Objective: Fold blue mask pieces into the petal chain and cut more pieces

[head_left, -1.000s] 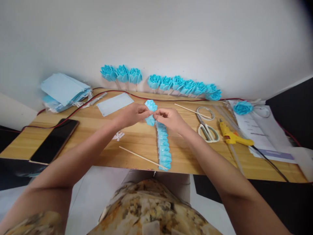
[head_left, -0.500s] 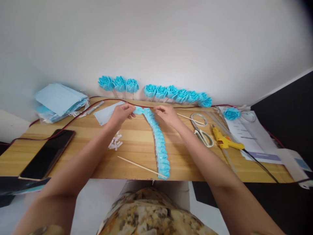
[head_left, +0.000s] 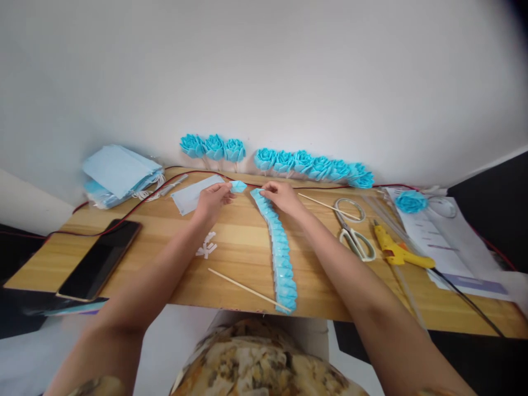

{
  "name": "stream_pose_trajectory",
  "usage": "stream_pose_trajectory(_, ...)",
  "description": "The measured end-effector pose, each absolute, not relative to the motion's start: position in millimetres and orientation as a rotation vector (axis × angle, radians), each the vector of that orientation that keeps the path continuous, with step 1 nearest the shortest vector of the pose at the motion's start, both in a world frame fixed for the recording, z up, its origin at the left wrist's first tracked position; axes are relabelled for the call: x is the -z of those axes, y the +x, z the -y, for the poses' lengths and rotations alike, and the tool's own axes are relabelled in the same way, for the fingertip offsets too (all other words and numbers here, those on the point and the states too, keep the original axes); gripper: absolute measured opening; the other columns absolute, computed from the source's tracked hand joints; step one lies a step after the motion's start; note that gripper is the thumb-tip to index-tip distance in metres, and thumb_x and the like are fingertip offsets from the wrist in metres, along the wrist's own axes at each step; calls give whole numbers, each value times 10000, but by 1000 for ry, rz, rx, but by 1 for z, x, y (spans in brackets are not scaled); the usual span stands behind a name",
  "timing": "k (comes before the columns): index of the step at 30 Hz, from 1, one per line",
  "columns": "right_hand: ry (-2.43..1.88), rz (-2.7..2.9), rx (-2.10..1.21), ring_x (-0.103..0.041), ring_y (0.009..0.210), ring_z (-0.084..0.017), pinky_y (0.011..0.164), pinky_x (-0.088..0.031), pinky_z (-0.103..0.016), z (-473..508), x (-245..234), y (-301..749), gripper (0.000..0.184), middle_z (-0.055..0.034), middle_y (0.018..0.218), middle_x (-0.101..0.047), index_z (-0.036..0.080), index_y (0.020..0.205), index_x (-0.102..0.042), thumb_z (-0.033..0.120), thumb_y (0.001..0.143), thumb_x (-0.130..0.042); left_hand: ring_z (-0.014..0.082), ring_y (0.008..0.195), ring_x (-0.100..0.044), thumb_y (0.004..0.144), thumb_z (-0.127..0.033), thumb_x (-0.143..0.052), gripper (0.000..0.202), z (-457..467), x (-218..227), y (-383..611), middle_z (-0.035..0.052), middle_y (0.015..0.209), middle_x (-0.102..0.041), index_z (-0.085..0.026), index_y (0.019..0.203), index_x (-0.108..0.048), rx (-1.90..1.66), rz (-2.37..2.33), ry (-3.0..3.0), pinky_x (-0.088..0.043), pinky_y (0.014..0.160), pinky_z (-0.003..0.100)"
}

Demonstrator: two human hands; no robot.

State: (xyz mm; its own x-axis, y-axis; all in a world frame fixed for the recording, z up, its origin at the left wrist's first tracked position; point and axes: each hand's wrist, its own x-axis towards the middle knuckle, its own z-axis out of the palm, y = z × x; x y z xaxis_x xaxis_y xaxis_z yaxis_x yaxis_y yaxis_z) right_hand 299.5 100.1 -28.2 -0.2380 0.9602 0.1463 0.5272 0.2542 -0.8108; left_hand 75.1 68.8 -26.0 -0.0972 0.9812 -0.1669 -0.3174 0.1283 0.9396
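"Blue, that long strip [head_left: 282, 253] of overlapping folds: where does it lie?"

"On the wooden table [head_left: 239, 236], running from the near edge up between the forearms and bending left at its far end."

"And the right hand [head_left: 284, 198]?"

"Thumb and fingertips are drawn narrow, pinching that far end of the strip."

"The left hand [head_left: 211, 202] too?"

"Narrow as well. It pinches one small folded piece [head_left: 238, 187], also blue, near the strip's tip but apart from it."

"What is close to the left hand?"

"A flat pale sheet [head_left: 190, 193], just beside it. Nearer the body come some white scraps [head_left: 207, 247] and a thin stick [head_left: 243, 287], one end laid over the strip's near end."

"On the right side?"

"Scissors [head_left: 358, 245] with white handles, then a yellow glue gun [head_left: 396, 252]. Beyond that are printed papers [head_left: 437, 234], with a single blue flower [head_left: 411, 202] lying on them."

"Along the wall?"

"More blue flowers [head_left: 303, 161] on thin stems, in two groups: three on the left, six on the right."

"Far left?"

"A stack of masks [head_left: 119, 170] with white loops, and a dark phone [head_left: 99, 261] closer to the near edge. A red and black cord [head_left: 134, 201] passes between them, over the phone's top end."
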Motion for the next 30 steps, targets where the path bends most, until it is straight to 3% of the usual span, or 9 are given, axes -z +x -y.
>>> stream_pose_trajectory(8, -1047, 1565, -1247, -525, 656, -125, 643, -438, -261, -58, 16, 295, 324, 20, 715, -614, 195, 808, -656, 495, 719, -741, 162, 790, -708, 749, -253, -785, 173, -67, 20, 109, 62, 841, -751, -138, 829, -683, -1366, -892, 587, -525, 843, 309)
stream_pose_trajectory(15, -1085, 1572, -1142, -502, 649, -121, 630, -404, -257, -55, 22, 292, 309, 22, 702, -594, 191, 760, -627, 484, 751, -723, 199, 896, -721, 759, -266, -779, 176, -49, 26, 125, 66, 839, -759, -131, 844, -705, -1350, -819, 601, -522, 910, 325)
stream_pose_trajectory(30, -1102, 1495, -1146, -550, 689, -137, 683, -459, -272, -58, 27, 290, 316, 8, 751, -647, 197, 776, -641, 493, 721, -739, 156, 833, -713, 781, -241, -777, 148, -42, 25, 127, 59, 876, -765, -133, 864, -719, -1342, -805, 562, -514, 895, 296)
